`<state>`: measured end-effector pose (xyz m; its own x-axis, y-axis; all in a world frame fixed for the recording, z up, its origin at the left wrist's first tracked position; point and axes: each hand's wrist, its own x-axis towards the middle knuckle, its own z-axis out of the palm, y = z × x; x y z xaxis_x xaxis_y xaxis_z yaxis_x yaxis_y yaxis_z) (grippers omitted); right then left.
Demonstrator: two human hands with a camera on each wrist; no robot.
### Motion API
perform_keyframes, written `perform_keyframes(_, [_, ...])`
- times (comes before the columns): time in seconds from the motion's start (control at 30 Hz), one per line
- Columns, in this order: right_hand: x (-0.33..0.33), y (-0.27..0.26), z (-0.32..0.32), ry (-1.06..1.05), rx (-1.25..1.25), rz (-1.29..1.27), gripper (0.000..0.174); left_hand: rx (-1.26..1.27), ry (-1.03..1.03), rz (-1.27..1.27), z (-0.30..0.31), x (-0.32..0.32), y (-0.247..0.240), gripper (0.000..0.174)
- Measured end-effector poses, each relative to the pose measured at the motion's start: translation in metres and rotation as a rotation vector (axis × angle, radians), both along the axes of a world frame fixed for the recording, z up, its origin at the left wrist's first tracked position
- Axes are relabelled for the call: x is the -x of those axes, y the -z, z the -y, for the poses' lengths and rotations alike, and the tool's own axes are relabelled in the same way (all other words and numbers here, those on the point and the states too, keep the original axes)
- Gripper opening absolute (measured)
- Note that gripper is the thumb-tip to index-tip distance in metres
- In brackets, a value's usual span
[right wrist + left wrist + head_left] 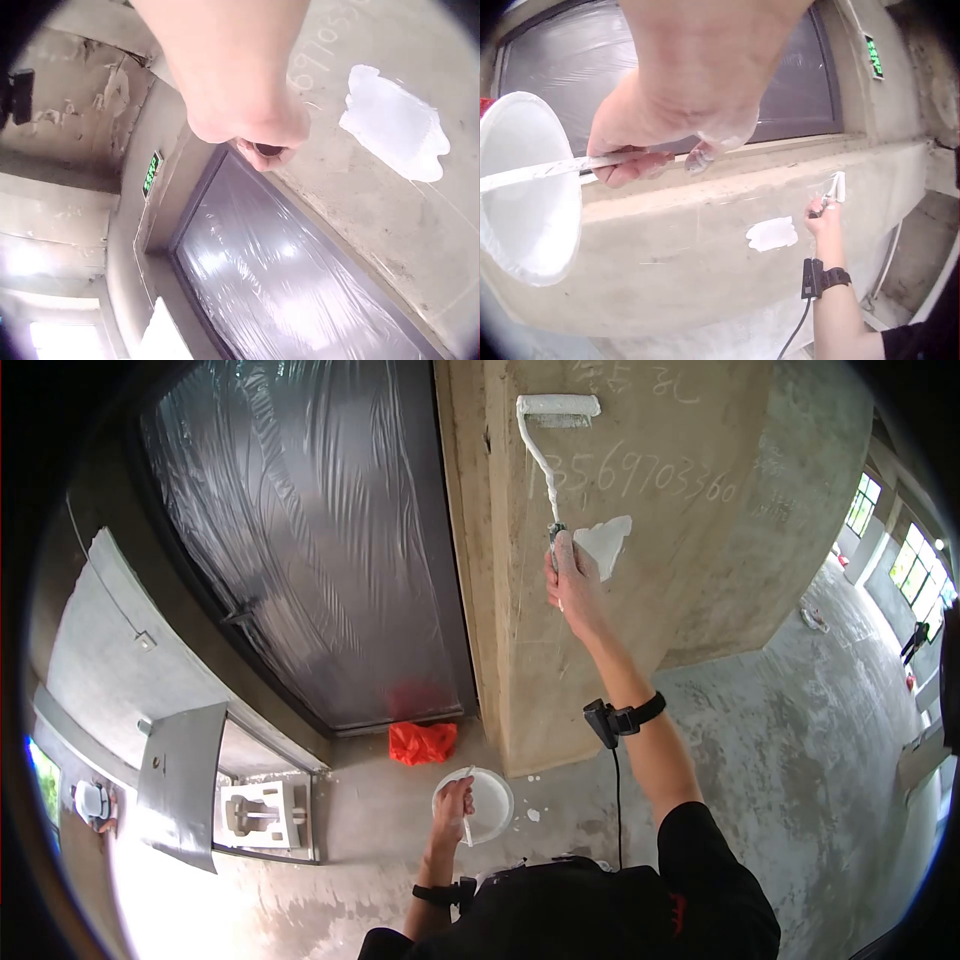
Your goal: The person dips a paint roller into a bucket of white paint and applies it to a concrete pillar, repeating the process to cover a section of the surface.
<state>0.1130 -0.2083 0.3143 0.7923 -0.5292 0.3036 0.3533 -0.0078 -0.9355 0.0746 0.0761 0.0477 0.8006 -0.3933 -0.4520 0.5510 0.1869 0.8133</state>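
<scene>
My right hand (575, 585) is raised and grips the handle of a paint roller (545, 475). The white roller sleeve (558, 405) lies at the concrete wall (690, 550), above a white paint patch (612, 543). In the right wrist view the fingers wrap round the handle's end (268, 149); the roller head is hidden behind the hand. Lower down, my left hand (453, 808) holds a white plastic bucket (492, 808) by its pale handle (536, 174). White paint smears show on the left thumb, and the inside of the bucket looks white.
A door (330, 550) covered in plastic film stands left of the wall. A red plastic bag (422, 742) lies at its foot. Paint spots (533, 815) mark the floor near the bucket. At lower left, a metal panel (180, 785) stands open. Chalk digits (640, 480) run across the wall.
</scene>
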Motion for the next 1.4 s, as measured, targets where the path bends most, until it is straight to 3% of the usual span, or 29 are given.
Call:
perform_keyframes(0.77, [0.031,0.211,-0.008,-0.117,-0.194,-0.174,0.043,-0.022,0.011,0.005,-0.003,0.001,0.003,0.020])
perform_keyframes(1.17, [0.066,0.316,-0.032,-0.009,-0.227,-0.310,0.043,-0.054,-0.003,0.020,-0.001,0.009,0.001,0.019])
perform_keyframes(1.33, [0.084,0.321,-0.039,0.079,-0.367,-0.247,0.040,-0.066,0.000,0.006,0.001,0.009,-0.002,0.020])
perform_keyframes(1.4, [0.078,0.335,-0.028,0.122,-0.307,-0.194,0.043,-0.064,0.004,0.007,0.001,0.009,-0.004,0.021])
